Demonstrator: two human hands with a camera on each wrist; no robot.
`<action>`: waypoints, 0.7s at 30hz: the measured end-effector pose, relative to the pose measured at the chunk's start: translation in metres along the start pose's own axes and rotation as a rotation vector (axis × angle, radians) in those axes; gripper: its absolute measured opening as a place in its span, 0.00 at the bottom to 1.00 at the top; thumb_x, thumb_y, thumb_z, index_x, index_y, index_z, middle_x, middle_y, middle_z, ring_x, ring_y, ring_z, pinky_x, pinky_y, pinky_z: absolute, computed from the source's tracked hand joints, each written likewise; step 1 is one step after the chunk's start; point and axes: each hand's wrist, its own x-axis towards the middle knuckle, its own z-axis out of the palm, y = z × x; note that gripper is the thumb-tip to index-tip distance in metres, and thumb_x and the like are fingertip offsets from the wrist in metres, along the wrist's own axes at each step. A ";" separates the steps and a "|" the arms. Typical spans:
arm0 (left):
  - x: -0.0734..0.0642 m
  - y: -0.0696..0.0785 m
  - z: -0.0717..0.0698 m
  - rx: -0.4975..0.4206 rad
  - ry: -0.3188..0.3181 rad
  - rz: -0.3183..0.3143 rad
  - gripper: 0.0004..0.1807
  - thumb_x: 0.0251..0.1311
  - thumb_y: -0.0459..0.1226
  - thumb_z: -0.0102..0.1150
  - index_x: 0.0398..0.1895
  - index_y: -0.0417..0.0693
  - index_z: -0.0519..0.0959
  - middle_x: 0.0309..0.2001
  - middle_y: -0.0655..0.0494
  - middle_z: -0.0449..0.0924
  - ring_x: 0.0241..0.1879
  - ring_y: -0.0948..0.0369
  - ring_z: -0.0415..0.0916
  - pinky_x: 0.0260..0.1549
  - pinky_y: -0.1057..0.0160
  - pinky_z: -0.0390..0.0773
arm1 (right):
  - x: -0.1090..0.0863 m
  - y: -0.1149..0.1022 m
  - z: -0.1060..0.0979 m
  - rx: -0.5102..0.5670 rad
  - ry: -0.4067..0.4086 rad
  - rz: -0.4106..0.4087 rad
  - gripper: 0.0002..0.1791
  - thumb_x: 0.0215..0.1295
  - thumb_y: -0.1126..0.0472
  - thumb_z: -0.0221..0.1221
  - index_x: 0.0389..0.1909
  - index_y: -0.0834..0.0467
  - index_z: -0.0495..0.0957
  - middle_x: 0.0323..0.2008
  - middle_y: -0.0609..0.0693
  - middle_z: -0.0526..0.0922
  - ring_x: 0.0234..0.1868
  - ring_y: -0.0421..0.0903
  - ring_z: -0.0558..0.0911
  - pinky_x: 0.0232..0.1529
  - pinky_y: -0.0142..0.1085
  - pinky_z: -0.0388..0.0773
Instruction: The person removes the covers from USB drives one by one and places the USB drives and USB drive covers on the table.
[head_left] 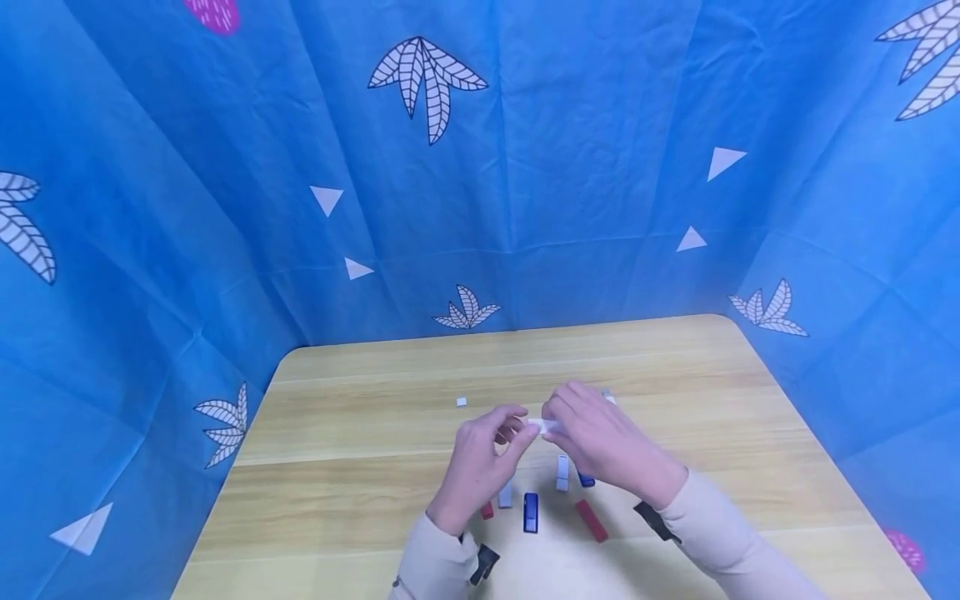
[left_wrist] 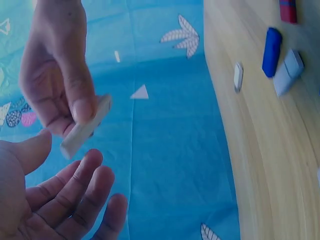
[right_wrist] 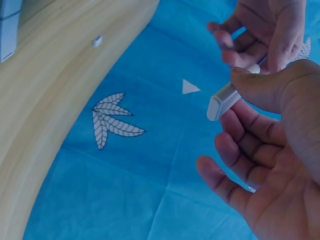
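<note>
Between thumb and fingers my right hand [head_left: 600,437] pinches a small white bar [head_left: 543,426] with rounded edges, shaped like a USB stick. One flat, rounded end of the bar [right_wrist: 215,108] faces the right wrist view. My left hand [head_left: 476,467] is close to the bar's other end, its fingers loosely spread and bent. In the left wrist view, the left thumb and fingers [left_wrist: 65,200] lie to either side of that end without closing on it. Both hands are held above the wooden table [head_left: 360,467].
Below the hands lie a dark blue bar [head_left: 531,512], a red bar [head_left: 592,521], and pale grey bars [head_left: 562,472]. Another red piece [head_left: 487,510] is partly behind the left hand. Farther back lies a small white piece [head_left: 461,402]. A blue patterned curtain [head_left: 585,167] surrounds the table.
</note>
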 end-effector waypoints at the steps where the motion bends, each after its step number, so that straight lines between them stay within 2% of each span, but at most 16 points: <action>1: 0.001 0.001 0.002 -0.007 -0.001 0.014 0.16 0.68 0.46 0.63 0.49 0.45 0.84 0.35 0.55 0.89 0.32 0.64 0.84 0.35 0.67 0.86 | 0.000 -0.001 0.000 -0.001 0.021 -0.013 0.12 0.62 0.57 0.69 0.40 0.56 0.77 0.35 0.44 0.77 0.38 0.42 0.72 0.39 0.33 0.73; 6: 0.002 0.002 0.007 0.007 0.003 0.048 0.14 0.62 0.44 0.69 0.46 0.46 0.85 0.32 0.56 0.88 0.31 0.65 0.84 0.35 0.67 0.86 | -0.001 -0.002 0.004 0.000 0.103 -0.056 0.13 0.62 0.56 0.68 0.40 0.56 0.76 0.35 0.45 0.75 0.37 0.42 0.71 0.38 0.32 0.71; 10: 0.001 0.001 0.008 -0.004 -0.003 0.046 0.11 0.63 0.42 0.69 0.44 0.48 0.85 0.31 0.57 0.88 0.31 0.66 0.84 0.36 0.67 0.86 | -0.002 -0.002 0.008 0.014 0.130 -0.060 0.14 0.60 0.56 0.69 0.38 0.56 0.75 0.32 0.44 0.74 0.34 0.40 0.70 0.35 0.30 0.69; 14: -0.002 0.001 0.006 -0.011 -0.038 0.048 0.07 0.64 0.40 0.67 0.42 0.50 0.85 0.31 0.58 0.88 0.32 0.68 0.83 0.37 0.63 0.87 | -0.004 -0.002 0.010 0.046 0.143 -0.065 0.13 0.57 0.56 0.71 0.36 0.54 0.76 0.28 0.41 0.74 0.31 0.38 0.69 0.34 0.28 0.69; 21: -0.004 0.000 0.004 0.097 -0.105 0.112 0.06 0.63 0.43 0.67 0.39 0.52 0.85 0.34 0.61 0.88 0.35 0.68 0.81 0.38 0.70 0.83 | -0.008 -0.001 0.012 0.092 0.137 -0.117 0.09 0.54 0.59 0.74 0.32 0.51 0.82 0.27 0.39 0.80 0.29 0.36 0.72 0.33 0.29 0.72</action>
